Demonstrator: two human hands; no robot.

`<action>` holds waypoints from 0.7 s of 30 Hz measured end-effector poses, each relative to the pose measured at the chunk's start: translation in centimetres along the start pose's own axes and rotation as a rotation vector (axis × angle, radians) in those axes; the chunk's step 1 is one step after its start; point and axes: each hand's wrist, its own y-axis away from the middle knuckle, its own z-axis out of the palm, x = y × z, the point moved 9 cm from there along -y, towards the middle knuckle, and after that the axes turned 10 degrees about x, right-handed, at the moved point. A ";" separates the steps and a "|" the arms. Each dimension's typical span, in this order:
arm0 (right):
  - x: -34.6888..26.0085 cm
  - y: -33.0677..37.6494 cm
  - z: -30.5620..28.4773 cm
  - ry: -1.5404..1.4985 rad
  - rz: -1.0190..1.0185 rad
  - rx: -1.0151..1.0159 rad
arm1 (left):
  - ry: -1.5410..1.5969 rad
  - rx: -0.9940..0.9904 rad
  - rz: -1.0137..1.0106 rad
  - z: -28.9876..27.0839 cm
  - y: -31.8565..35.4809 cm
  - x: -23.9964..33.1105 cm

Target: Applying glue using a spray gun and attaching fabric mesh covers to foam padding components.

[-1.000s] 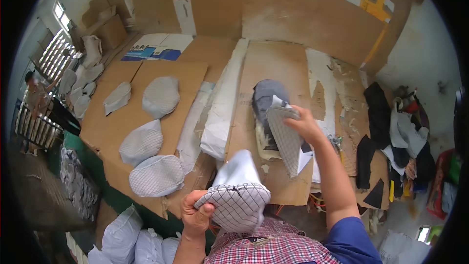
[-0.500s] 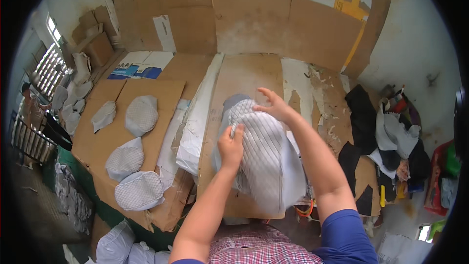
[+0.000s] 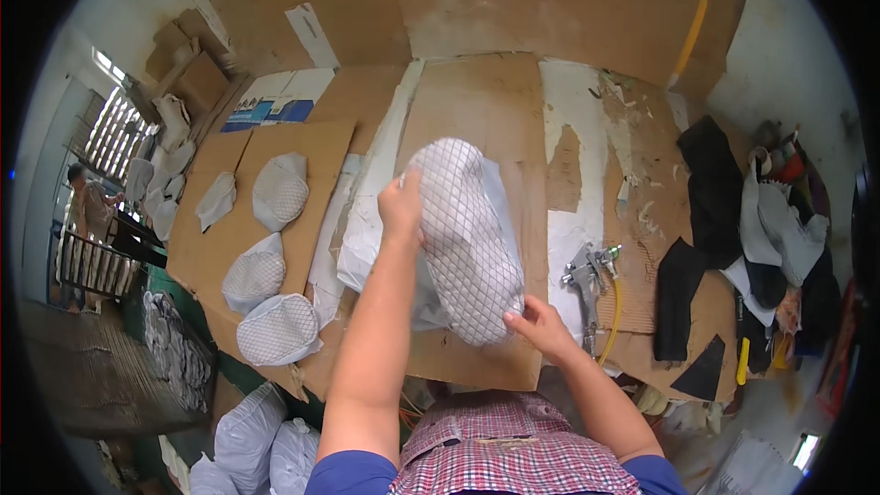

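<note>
A long oval piece of white fabric with a dark check pattern (image 3: 466, 236) lies spread on the cardboard sheet (image 3: 495, 110) in front of me. My left hand (image 3: 401, 206) presses on its far left edge. My right hand (image 3: 539, 325) rests with fingers on its near right end. A white sheet (image 3: 367, 238) lies under the fabric's left side.
Several similar checked pieces (image 3: 278, 328) lie on cardboard to the left. A metal spray gun (image 3: 587, 270) with a yellow hose lies right of the fabric. Dark and white cloth pieces (image 3: 733, 220) are heaped at the right. White bags (image 3: 247, 431) sit below. A person (image 3: 87, 206) stands far left.
The checked piece that my left hand held near my body a second ago now lies flat on the cardboard. Both hands have shifted to its two ends.
</note>
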 end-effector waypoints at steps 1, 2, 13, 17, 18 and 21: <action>-1.3 0.1 -0.1 -0.189 0.010 0.004 | 0.158 -0.081 -0.073 0.4 -0.3 0.6; -3.2 -0.1 -0.2 -0.375 0.015 0.005 | 0.321 -0.160 -0.144 1.1 -0.5 1.6; 7.9 -1.9 4.7 -0.171 -0.031 0.473 | -0.459 -0.119 0.624 2.0 -2.6 -5.4; 10.1 -0.2 3.8 -0.185 0.252 0.452 | -0.534 -0.149 0.336 3.1 0.0 -3.6; 8.3 -0.7 3.7 -0.237 0.219 0.456 | -0.535 -0.087 0.353 2.3 -0.7 -2.5; 5.6 -1.1 4.5 -0.475 0.089 0.451 | -0.295 -0.184 0.289 3.1 -2.9 -4.3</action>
